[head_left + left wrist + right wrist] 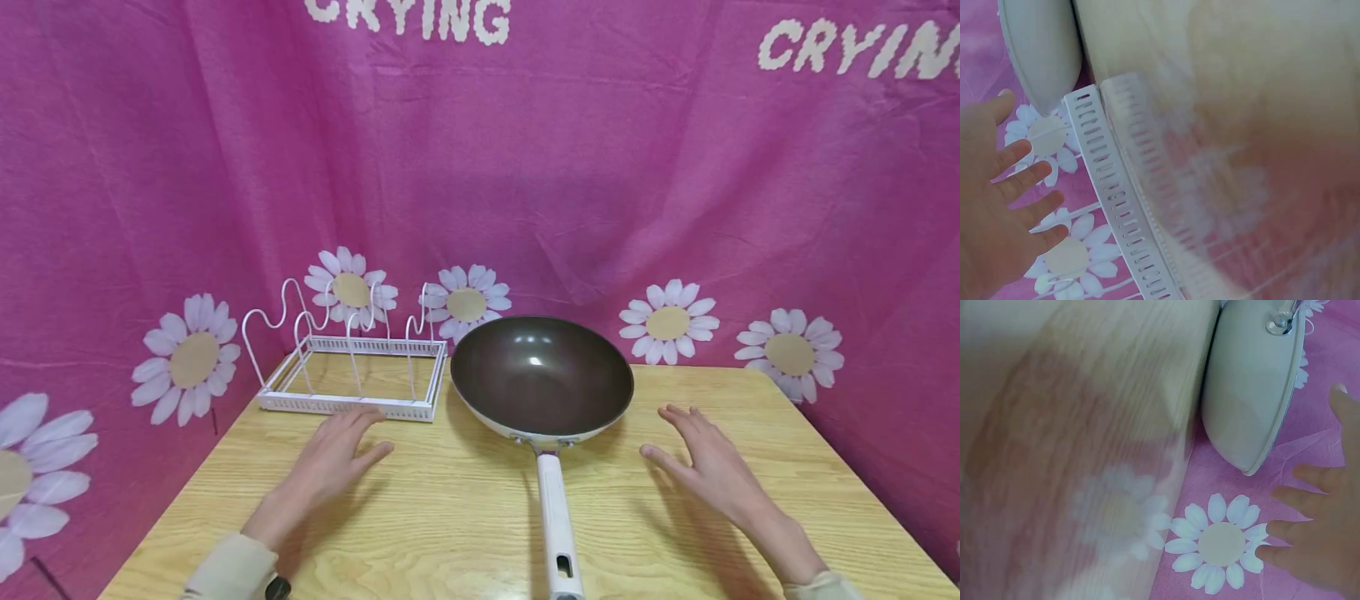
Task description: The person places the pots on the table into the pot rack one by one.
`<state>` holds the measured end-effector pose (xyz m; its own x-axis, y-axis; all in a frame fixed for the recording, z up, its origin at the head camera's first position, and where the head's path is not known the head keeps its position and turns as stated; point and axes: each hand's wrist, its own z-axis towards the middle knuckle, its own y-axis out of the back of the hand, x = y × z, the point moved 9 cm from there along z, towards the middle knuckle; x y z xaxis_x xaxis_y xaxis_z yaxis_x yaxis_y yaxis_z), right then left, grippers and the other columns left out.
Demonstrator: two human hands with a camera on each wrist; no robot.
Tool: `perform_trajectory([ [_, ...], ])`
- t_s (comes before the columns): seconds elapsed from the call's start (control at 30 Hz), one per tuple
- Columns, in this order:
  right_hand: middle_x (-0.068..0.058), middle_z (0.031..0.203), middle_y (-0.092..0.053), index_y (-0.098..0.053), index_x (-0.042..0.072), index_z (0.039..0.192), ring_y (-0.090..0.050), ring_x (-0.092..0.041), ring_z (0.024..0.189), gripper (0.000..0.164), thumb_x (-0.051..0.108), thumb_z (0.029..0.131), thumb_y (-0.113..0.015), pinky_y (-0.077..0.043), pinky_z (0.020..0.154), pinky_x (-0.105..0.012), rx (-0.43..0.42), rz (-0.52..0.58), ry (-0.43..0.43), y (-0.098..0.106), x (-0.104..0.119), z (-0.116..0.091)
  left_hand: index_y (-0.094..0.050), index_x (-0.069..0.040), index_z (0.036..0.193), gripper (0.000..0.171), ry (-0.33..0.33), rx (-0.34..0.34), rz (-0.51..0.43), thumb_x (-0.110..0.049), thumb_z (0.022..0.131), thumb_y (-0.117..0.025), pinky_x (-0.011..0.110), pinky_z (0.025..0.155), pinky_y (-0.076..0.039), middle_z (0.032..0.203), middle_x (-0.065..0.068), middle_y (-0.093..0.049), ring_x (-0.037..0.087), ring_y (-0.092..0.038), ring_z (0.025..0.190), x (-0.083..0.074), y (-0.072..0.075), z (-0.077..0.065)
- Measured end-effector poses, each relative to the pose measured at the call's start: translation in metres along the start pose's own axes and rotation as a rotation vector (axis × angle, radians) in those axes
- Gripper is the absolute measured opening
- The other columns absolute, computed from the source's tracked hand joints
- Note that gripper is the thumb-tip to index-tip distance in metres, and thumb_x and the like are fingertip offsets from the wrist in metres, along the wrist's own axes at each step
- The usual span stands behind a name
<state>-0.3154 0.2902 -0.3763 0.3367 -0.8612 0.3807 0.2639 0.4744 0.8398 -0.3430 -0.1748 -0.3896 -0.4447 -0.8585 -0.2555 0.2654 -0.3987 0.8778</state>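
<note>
Currently both hands hold nothing: left hand (341, 454) released, fingers extended, by the front edge of the white wire rack (345, 407), apart from it in the left wrist view; right hand (705, 467) likewise released, fingers spread, right of the frying pan (542, 379) and clear of it. Pan sits upright on the wooden table (465, 542), between the hands and a bit farther off, just right of the rack; whether the two touch, can't tell. Its white handle (555, 517) points toward the person. Judging by looks: pan stiff, moderately heavy, weight mostly in the bowl, so likely nose-heavy by the handle alone; best hold is probably the handle near the bowl, second hand steadying the rim. Dark inside is shiny, likely slick, and its coating could scratch. Rack looks light and rigid, likely to slide if bumped; take it by the base frame, not the thin wire loops (352, 321). Behind: magenta cloth (570, 192) with printed daisies (667, 322) and white lettering (855, 48).
</note>
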Motion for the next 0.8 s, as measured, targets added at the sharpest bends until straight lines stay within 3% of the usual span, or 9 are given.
perform_trajectory([
  [0.27, -0.025, 0.141, -0.051, -0.047, -0.002, 0.141, -0.043, -0.048, 0.133, 0.065, 0.041, 0.095, -0.063, -0.036, 0.104, -0.067, 0.011, 0.087, -0.005, -0.005, 0.002, -0.002, -0.061, -0.006, 0.130, 0.047, 0.050, 0.007, -0.115, -0.034, 0.093, -0.068, 0.061, 0.111, -0.036, 0.137, 0.018, -0.059, 0.041, -0.051, 0.131, -0.004, -0.005, 0.000],
  [0.57, -0.018, 0.135, -0.060, -0.052, 0.001, 0.138, -0.055, -0.037, 0.127, 0.057, 0.037, 0.095, -0.065, -0.044, 0.102, -0.055, 0.010, 0.171, -0.026, -0.012, 0.006, -0.005, -0.062, -0.007, 0.127, 0.037, 0.141, 0.061, -0.411, -0.027, 0.096, -0.065, 0.054, 0.108, -0.043, 0.128, 0.010, -0.063, 0.034, -0.056, 0.125, -0.008, -0.019, -0.001],
  [0.7, -0.017, 0.131, -0.064, -0.055, 0.002, 0.136, -0.061, -0.036, 0.121, 0.052, 0.035, 0.097, -0.062, -0.052, 0.098, -0.046, 0.028, 0.249, -0.076, -0.016, 0.006, -0.007, -0.063, -0.008, 0.127, 0.038, 0.167, 0.066, -0.471, -0.030, 0.096, -0.065, 0.053, 0.107, -0.044, 0.128, 0.009, -0.064, 0.032, -0.057, 0.122, -0.010, -0.023, -0.002],
  [0.8, -0.015, 0.131, -0.064, -0.054, 0.003, 0.137, -0.063, -0.034, 0.118, 0.052, 0.038, 0.098, -0.061, -0.056, 0.093, -0.032, 0.055, 0.302, -0.121, -0.019, 0.006, -0.008, -0.064, -0.007, 0.125, 0.037, 0.157, 0.066, -0.516, -0.030, 0.096, -0.065, 0.053, 0.106, -0.045, 0.126, 0.008, -0.066, 0.031, -0.059, 0.119, -0.015, -0.024, -0.001],
])
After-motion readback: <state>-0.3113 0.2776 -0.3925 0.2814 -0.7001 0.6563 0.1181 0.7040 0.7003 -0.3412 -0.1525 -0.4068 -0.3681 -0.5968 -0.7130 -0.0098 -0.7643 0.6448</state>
